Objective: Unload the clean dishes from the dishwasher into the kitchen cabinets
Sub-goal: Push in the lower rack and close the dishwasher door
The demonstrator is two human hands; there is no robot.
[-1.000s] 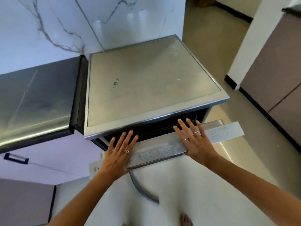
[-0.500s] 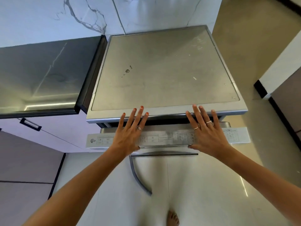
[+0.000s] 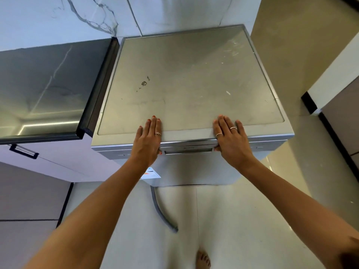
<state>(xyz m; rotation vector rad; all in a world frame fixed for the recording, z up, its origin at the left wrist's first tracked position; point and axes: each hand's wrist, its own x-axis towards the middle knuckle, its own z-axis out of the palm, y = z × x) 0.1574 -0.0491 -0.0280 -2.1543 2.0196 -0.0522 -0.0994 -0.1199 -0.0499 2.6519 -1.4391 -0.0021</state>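
Note:
A silver freestanding dishwasher (image 3: 190, 80) stands in front of me, seen from above, with its door (image 3: 194, 166) closed and upright. My left hand (image 3: 148, 139) lies flat over the top front edge, fingers straight on the lid, thumb at the door's handle recess (image 3: 188, 149). My right hand (image 3: 231, 138) rests the same way at the right end of that recess, fingers straight. No dishes are in view.
A dark glossy countertop (image 3: 44, 88) adjoins the dishwasher on the left, with a white drawer front and black handle (image 3: 23, 151) below it. A grey hose (image 3: 162, 210) curves over the floor. My bare foot (image 3: 203, 260) is below. Cabinets (image 3: 342, 117) stand at the right.
The dishwasher door swung up from nearly shut to fully closed under both palms. My hands moved up and now lie over the top front edge.

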